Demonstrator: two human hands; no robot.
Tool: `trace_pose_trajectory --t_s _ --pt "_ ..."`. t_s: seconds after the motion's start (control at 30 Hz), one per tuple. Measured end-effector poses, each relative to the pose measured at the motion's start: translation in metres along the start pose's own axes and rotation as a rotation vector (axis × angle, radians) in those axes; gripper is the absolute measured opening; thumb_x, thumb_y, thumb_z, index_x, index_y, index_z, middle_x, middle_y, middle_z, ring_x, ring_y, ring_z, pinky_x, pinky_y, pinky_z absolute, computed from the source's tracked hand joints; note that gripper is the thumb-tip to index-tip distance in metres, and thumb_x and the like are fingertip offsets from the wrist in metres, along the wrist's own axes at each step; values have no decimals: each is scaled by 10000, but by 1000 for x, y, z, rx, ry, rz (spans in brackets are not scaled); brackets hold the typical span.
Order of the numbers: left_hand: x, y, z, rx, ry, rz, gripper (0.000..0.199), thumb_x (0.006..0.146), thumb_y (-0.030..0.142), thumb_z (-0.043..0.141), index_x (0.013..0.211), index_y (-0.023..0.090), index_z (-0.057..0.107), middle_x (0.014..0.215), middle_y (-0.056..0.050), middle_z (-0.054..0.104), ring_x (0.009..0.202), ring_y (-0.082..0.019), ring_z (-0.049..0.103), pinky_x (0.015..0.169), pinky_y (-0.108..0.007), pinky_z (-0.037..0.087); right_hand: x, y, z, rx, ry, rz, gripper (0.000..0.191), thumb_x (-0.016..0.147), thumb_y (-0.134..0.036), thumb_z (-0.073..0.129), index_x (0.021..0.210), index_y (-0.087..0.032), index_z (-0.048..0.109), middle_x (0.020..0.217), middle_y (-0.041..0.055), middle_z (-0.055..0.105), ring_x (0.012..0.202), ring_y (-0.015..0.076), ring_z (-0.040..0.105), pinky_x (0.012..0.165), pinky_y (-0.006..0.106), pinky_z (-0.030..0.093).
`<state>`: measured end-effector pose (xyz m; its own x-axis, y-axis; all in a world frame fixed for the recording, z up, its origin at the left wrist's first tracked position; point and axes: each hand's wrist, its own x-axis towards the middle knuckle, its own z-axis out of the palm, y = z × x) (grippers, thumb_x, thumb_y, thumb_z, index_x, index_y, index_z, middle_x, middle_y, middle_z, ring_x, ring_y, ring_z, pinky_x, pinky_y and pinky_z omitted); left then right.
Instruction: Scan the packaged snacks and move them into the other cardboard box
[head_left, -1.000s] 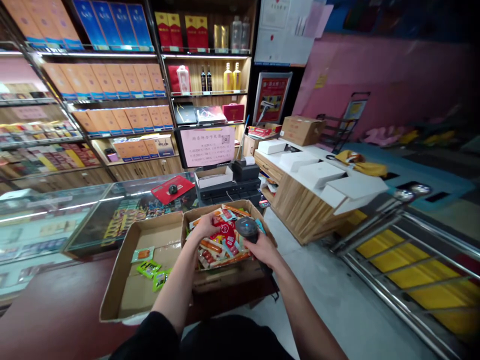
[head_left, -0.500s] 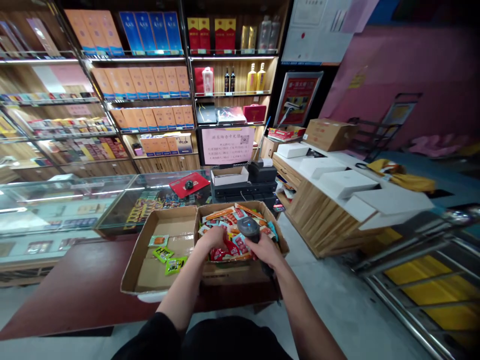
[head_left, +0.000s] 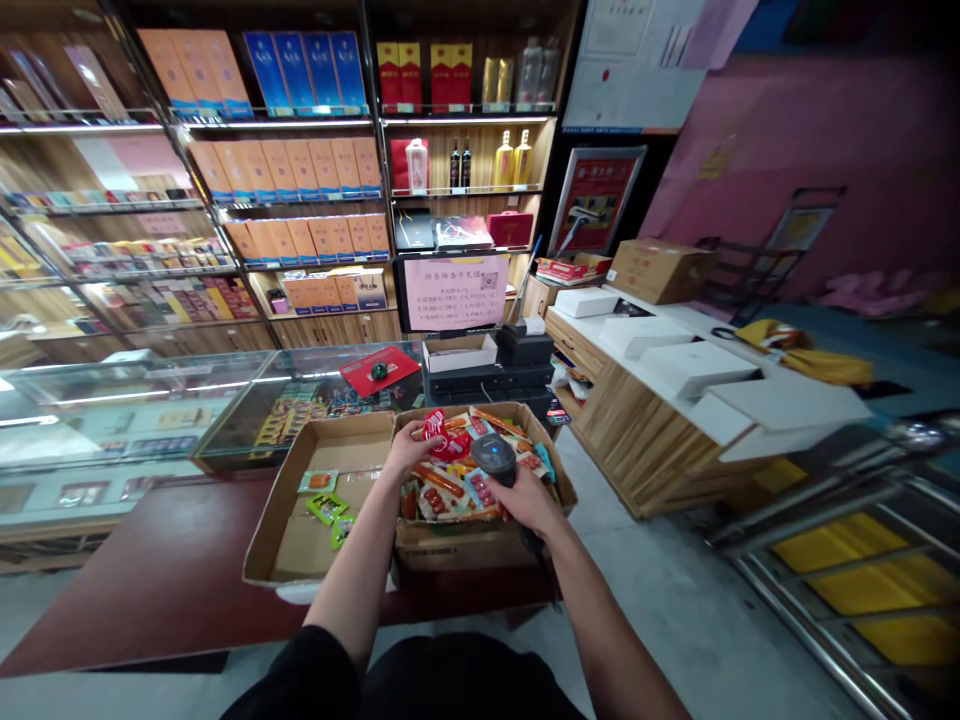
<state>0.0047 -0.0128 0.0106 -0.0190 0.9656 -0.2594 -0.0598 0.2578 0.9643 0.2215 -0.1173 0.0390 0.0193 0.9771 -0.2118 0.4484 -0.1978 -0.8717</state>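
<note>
My left hand (head_left: 409,447) grips a red snack packet (head_left: 435,426) above the left side of a cardboard box (head_left: 431,552) full of packaged snacks (head_left: 444,482). Sausage-like sticks and small packets lie in that box. In my right hand (head_left: 527,497) is a dark handheld scanner (head_left: 495,456), its head over the snacks and a blue light on top. Joined at the left stands a second cardboard box (head_left: 271,530). Two green packets (head_left: 326,507) and a pale packet with an orange picture (head_left: 317,481) lie inside it; my left forearm partly covers one green packet.
Both boxes stand on a dark red table (head_left: 150,570). Behind them are a glass display case (head_left: 142,430), a red sheet (head_left: 379,371) and a monitor with a pink sign (head_left: 454,292). A wood-sided counter (head_left: 637,440) with white boxes is at the right.
My left hand has lifted out of the snacks, up and to the left, with a red packet now in its fingers. The scanner has barely moved.
</note>
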Motion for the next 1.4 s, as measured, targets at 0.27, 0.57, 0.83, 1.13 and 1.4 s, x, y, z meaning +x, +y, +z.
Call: trace_pose_trajectory --t_s 0.27,0.57,0.83,1.13,1.4 --pt "-4 -3 20 -481 54 -221 317 707 131 851 793 150 546 704 -39 700 625 -171 710 626 -301 623 4 7 11 73 -15 -75 284 828 -459 627 764 -186 669 553 18 643 415 150 572 401 251 444" --pt "-5 -2 23 -504 13 -229 292 706 87 840 823 133 577 720 -39 709 622 -166 715 630 -289 626 -1 3 10 59 1 -98 275 827 -451 623 788 -187 687 593 28 672 436 151 587 428 248 451" --pt "-6 -3 21 -509 -16 -213 287 711 87 834 818 139 573 734 -46 721 640 -177 725 626 -292 627 -5 -5 4 -11 52 -89 206 797 -388 642 705 -204 627 490 -4 604 424 160 579 451 254 445" --pt "-18 1 -50 -609 162 -75 325 704 107 851 794 147 541 742 -54 733 645 -172 729 653 -306 639 10 -11 5 58 46 -34 174 759 -370 655 709 -214 597 493 -19 602 409 154 569 414 252 439" --pt "-52 -9 -153 -619 522 50 342 688 174 880 902 121 618 778 -75 736 664 -181 734 671 -306 630 28 -17 15 154 -83 21 267 744 -432 679 631 -228 549 470 8 597 411 171 577 427 282 502"
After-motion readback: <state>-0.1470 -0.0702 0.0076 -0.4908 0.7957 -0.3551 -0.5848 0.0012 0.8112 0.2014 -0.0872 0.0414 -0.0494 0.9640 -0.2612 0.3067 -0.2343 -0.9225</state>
